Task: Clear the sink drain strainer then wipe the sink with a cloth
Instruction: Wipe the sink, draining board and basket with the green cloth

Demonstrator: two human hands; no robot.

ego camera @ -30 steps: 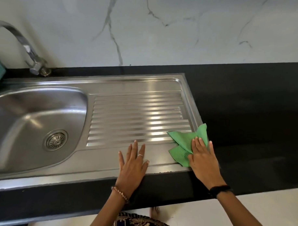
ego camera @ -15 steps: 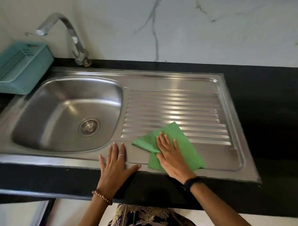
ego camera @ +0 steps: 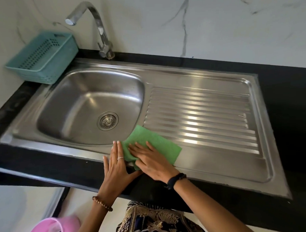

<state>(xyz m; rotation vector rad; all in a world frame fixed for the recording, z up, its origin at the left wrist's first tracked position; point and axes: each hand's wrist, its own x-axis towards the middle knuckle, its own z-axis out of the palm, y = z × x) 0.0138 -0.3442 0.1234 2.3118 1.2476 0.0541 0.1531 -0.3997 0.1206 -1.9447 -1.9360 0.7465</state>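
A stainless steel sink (ego camera: 76, 136) with a ribbed drainboard (ego camera: 201, 117) is set into a black counter. The round drain strainer (ego camera: 107, 121) sits in the basin floor and looks free of debris. A green cloth (ego camera: 155, 141) lies on the sink's front rim, between basin and drainboard. My right hand (ego camera: 150, 161) presses flat on the cloth with straight fingers. My left hand (ego camera: 115, 165) rests flat on the front rim just left of the cloth, its fingers touching the cloth's edge.
A chrome faucet (ego camera: 100, 31) rises behind the basin. A teal plastic basket (ego camera: 42, 57) stands at the back left on the counter (ego camera: 290, 111). A pink bin (ego camera: 52, 228) sits on the floor at lower left. A marble wall backs the counter.
My right hand has slid the green cloth leftward from the drainboard's right end to the rim beside the basin. My left hand stayed flat on the front rim. The view swung left.
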